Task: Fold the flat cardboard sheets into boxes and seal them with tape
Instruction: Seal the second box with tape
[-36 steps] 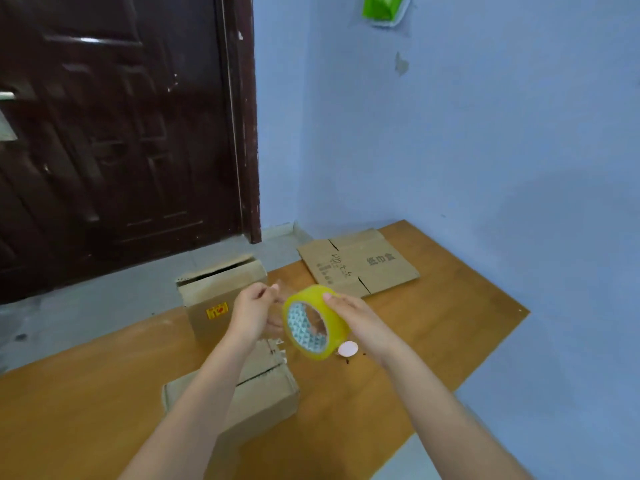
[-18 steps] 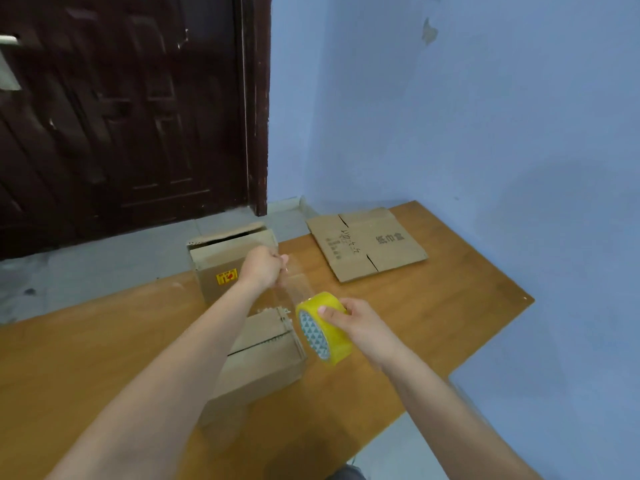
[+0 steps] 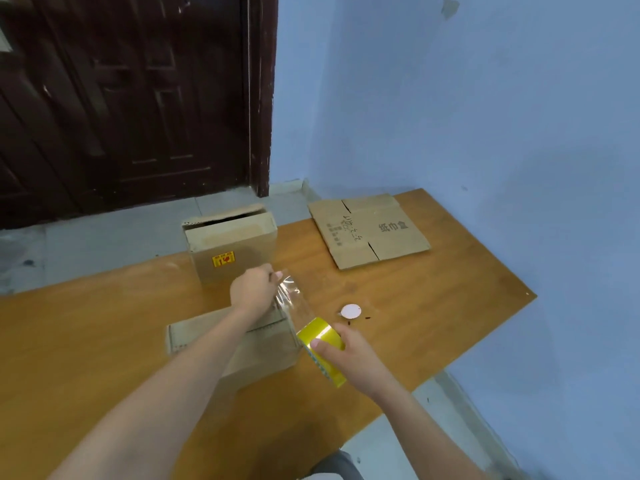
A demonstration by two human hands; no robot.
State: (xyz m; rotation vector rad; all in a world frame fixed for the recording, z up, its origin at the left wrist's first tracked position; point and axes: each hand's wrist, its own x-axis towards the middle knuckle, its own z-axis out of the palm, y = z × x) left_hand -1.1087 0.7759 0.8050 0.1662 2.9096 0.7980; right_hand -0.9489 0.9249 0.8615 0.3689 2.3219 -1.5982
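My right hand [image 3: 349, 358] grips a yellow tape roll [image 3: 320, 344] just right of a folded cardboard box [image 3: 263, 351] lying on the wooden table [image 3: 433, 306]. My left hand [image 3: 254, 289] pinches the free end of a clear tape strip [image 3: 291, 299] pulled out from the roll, above the box's far right corner. My left forearm hides much of that box's top. A second box [image 3: 232, 247], upright with its top flaps slightly ajar and a yellow-red sticker on its front, stands behind. A flat cardboard sheet [image 3: 367, 230] lies at the table's far right.
A small white round disc [image 3: 350, 311] lies on the table right of the tape. A blue wall runs along the right side and a dark wooden door [image 3: 131, 98] stands behind the table. The table's right edge slants toward me over grey floor.
The tape roll has dropped from chest height down beside the near box. My left hand has drawn the strip out longer, away from the roll. The view has tilted downward.
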